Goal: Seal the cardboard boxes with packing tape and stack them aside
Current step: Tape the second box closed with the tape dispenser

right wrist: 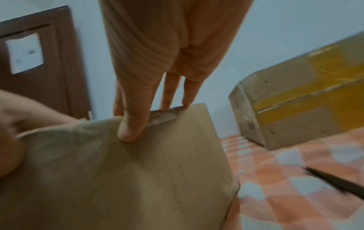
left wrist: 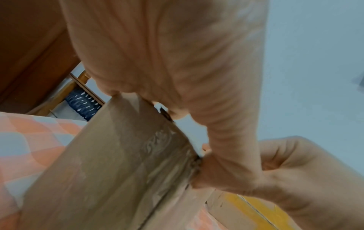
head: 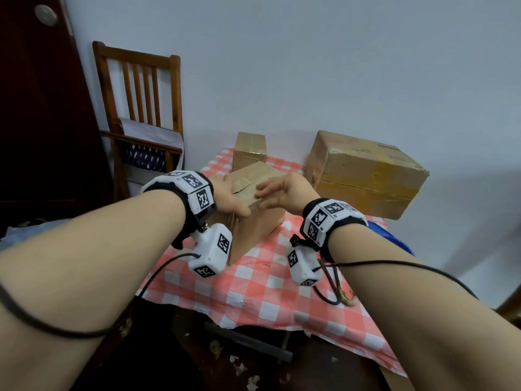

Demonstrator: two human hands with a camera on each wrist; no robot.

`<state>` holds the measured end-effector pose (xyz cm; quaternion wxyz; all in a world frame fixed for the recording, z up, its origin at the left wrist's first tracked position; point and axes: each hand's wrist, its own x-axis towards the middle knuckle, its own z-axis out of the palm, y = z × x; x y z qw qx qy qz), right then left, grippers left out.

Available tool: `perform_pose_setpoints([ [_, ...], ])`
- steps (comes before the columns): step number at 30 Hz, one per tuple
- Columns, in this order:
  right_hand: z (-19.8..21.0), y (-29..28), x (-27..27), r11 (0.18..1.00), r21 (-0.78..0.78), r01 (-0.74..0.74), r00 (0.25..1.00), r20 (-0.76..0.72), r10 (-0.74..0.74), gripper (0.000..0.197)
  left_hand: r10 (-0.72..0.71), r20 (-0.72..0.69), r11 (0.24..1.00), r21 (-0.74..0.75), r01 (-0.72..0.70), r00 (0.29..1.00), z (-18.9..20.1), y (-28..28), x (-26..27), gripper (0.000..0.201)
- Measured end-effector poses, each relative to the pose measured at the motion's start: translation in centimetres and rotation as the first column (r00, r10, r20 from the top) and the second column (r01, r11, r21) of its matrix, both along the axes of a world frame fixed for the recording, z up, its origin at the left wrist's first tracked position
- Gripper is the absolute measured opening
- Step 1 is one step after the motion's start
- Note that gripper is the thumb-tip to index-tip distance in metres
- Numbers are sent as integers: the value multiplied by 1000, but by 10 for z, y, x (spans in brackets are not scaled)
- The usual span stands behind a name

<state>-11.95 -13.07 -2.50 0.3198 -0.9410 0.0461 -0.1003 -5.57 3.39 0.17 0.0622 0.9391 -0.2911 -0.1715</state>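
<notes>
Three boxes: all cardboard, all on the checked tablecloth (head: 253, 280).
Nearest box (head: 255, 218): plain brown, standing on the near middle of the cloth, directly under both hands; its top flaps look folded down, with a strip of clear tape (right wrist: 163, 116) showing on the top edge in the right wrist view.
Writing on nearest box: none readable; only scuffed, shiny patches on its side in the left wrist view.
Small box (head: 250, 149): upright at the far edge of the cloth, just behind the nearest box; no legible print.
Large box (head: 366, 174): far right on the cloth, tilted, well apart from the hands; wide yellow tape along its seam, faint reddish and dark print on the top panel, too blurred to read.
Left hand (head: 229, 197): lies on the near left top corner of the nearest box, thumb over the top edge and pressing on it; whether the fingers curl round the far side I cannot tell.
Right hand (head: 284, 190): fingers straight and close together, laid flat on the box top, tips resting on the tape strip.
Wrist bands: white blocks with black square marker patterns, no words.
Chair (head: 141, 108): wooden, far left by the wall.
</notes>
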Motion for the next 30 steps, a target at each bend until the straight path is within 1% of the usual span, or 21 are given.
perform_pose_setpoints([
  [2,2,-9,2,998,46,45,999,1,-45,30,13,1,1000,17,-13,1000,0,-1,0,93],
  [4,7,-17,5,996,50,73,997,-17,-72,29,18,9,1000,14,-18,1000,1,-2,1,95],
  [6,11,-20,6,996,46,71,997,-29,-70,27,33,13,999,30,-33,999,0,-2,2,99],
  [9,15,-23,6,996,81,49,997,-62,-44,29,53,5,996,69,-53,999,-1,-4,7,107],
  [12,15,-26,10,998,22,55,998,-40,-55,22,57,11,994,91,-57,998,-2,-4,9,109],
  [15,12,-25,12,995,41,94,995,-28,-93,18,45,5,994,98,-45,999,-4,-4,13,110],
  [16,11,-23,12,994,0,110,994,-23,-110,17,42,5,994,105,-42,999,-3,-3,14,109],
  [17,10,-20,11,986,-87,140,990,-13,-142,16,32,0,995,99,-31,999,-2,-1,15,108],
  [18,8,-17,9,965,-184,184,982,7,-186,18,16,-13,996,87,-15,1000,0,1,14,107],
  [19,6,-14,7,943,-229,241,970,29,-241,22,1,-32,998,69,1,999,1,3,14,106],
  [20,2,-11,4,935,-190,300,953,28,-301,34,-15,-52,999,42,17,999,2,5,15,105],
  [21,-1,-7,1,932,-69,355,934,-23,-357,50,-34,-66,999,14,35,997,3,7,16,104],
  [22,-3,-3,-3,914,100,393,919,-76,-386,63,-42,-75,999,-6,41,996,4,9,16,103],
  [23,-5,2,-6,872,268,410,912,-122,-392,68,-43,-76,999,-19,42,996,4,10,16,104],
  [24,-7,6,-8,824,396,405,914,-152,-376,65,-45,-80,999,-34,42,996,3,11,15,108],
  [26,-9,11,-9,782,509,361,928,-115,-354,55,-36,-103,997,-77,28,994,3,12,14,117],
  [27,-8,14,-8,757,560,336,932,-82,-353,55,-13,-99,994,-113,2,995,4,13,14,111],
  [28,-7,15,-7,716,628,306,936,-61,-347,57,9,-85,989,-144,-22,996,5,15,13,101],
  [29,-5,17,-8,669,693,270,944,-51,-327,55,35,-69,987,-156,-46,997,6,16,13,93],
  [30,-2,18,-8,636,735,237,952,-46,-302,49,52,-54,986,-158,-60,997,6,18,12,90],
])
